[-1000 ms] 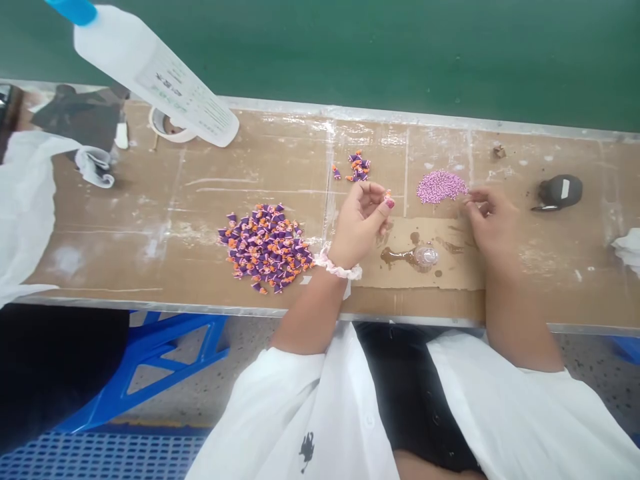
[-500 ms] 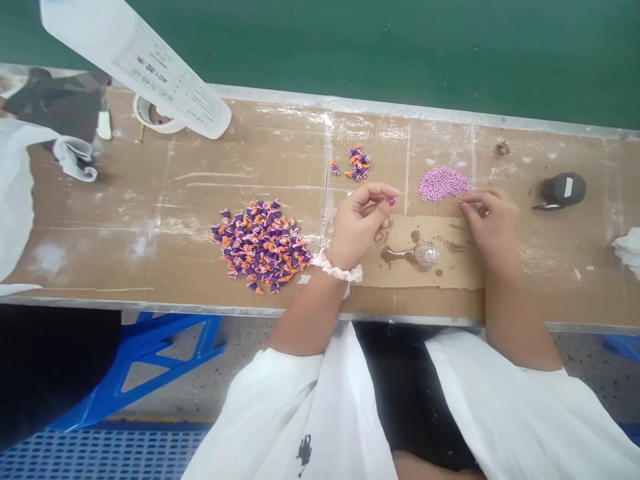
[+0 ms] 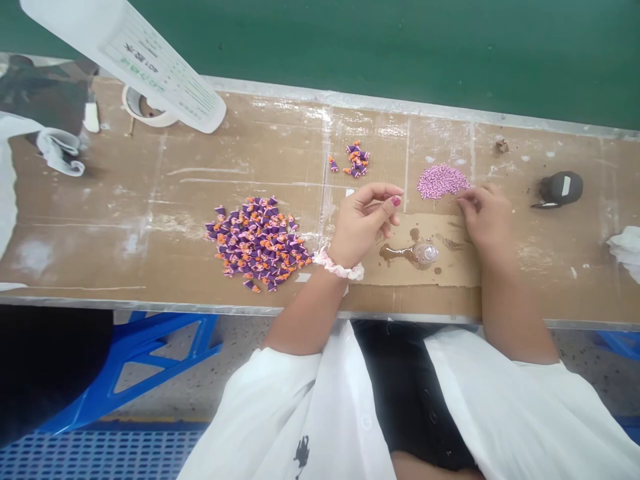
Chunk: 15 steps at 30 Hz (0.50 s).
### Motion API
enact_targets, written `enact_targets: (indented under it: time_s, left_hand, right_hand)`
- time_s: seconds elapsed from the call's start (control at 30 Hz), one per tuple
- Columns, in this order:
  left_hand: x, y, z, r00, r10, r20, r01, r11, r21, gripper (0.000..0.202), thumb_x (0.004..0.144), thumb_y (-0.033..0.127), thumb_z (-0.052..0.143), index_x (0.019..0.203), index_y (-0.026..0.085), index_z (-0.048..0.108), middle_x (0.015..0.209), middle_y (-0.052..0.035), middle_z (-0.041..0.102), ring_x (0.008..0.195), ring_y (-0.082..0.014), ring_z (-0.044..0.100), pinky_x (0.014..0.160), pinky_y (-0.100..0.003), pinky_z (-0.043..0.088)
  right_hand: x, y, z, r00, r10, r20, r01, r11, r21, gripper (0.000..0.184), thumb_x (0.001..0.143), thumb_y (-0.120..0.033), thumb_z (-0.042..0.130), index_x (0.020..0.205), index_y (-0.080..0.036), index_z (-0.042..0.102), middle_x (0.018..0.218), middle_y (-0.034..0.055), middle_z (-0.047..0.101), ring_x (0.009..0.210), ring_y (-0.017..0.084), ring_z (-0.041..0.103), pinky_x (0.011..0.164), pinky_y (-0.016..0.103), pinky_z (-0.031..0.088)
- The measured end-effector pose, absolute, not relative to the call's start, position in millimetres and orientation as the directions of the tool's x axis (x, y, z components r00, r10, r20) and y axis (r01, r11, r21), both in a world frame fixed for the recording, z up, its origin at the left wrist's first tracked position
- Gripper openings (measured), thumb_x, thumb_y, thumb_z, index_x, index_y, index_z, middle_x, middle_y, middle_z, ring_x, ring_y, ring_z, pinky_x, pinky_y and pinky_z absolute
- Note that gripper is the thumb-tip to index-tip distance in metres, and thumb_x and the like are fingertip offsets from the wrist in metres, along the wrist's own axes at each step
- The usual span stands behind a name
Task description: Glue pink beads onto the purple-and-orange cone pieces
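Note:
My left hand [image 3: 365,223] is curled above the worktable, thumb and fingers pinched together on something too small to make out. My right hand [image 3: 483,217] rests with its fingertips at the near edge of a small heap of pink beads [image 3: 441,181], fingers bent in a pinch. A big pile of purple-and-orange pieces [image 3: 257,243] lies left of my left wrist. A smaller cluster of the same pieces [image 3: 356,160] sits farther back. Between my hands, a clear dome-shaped blob [image 3: 426,253] sits in a brown glue puddle on a cardboard patch [image 3: 450,267].
A large white bottle [image 3: 135,57] hangs tilted over the table's back left, above a tape roll [image 3: 145,110]. A dark grey object [image 3: 560,189] lies at right, white cloth [image 3: 625,245] at the right edge. A blue stool [image 3: 150,363] stands below the table [image 3: 125,200].
The view has drifted, so everything sits slightly lower-left. My left hand has lowered a little and closed its pinch; my right hand has edged closer to the pink beads.

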State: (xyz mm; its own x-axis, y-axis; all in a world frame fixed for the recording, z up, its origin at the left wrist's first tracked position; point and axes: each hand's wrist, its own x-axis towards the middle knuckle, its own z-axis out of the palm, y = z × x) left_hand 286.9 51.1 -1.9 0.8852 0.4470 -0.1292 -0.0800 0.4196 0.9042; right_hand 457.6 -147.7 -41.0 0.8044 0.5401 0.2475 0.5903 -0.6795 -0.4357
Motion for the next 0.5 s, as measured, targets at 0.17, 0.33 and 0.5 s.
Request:
enact_targets:
  time_s: [0.17,0.33,0.5]
  left_hand:
    - [287,51,-7,0.899,0.429,-0.084,-0.103,0.395,0.913,0.030,0.070,0.042,0.083,0.085,0.018,0.071,0.067,0.0046,0.059,0.044,0.0005,0.045,0.037,-0.013,0.033]
    - [284,42,0,0.928,0.372,-0.035,-0.112,0.366,0.924,0.024,0.071,0.037,0.083,0.082,0.017,0.073,0.068,0.0033,0.061,0.044,-0.0003,0.048,0.042,-0.016,0.039]
    - [283,26,7,0.949,0.307,-0.072,-0.049,0.369,0.928,0.028,0.072,0.039,0.082,0.085,0.015,0.074,0.076,0.0015,0.062,0.047,-0.0012,0.054,0.044,-0.016,0.044]
  right_hand:
    - [467,-144,-52,0.782,0.533,0.324,0.618,-0.593,-0.516,0.011,0.086,-0.025,0.061,0.078,-0.022,0.053,0.089,0.0081,0.058,0.088,0.026,0.057,0.082,0.047,0.049]
    - [452,-142,-33,0.860,0.454,0.232,0.347,-0.188,-0.919,0.027,0.084,-0.046,0.071,0.083,-0.024,0.056,0.071,-0.0015,0.049,0.060,0.014,0.047,0.056,0.031,0.042]
    - [410,-135,6,0.770,0.637,0.045,-0.062,0.145,-0.988,0.030,0.078,-0.043,0.080,0.077,-0.022,0.057,0.075,-0.0025,0.046,0.057,0.008,0.042,0.048,0.024,0.033]
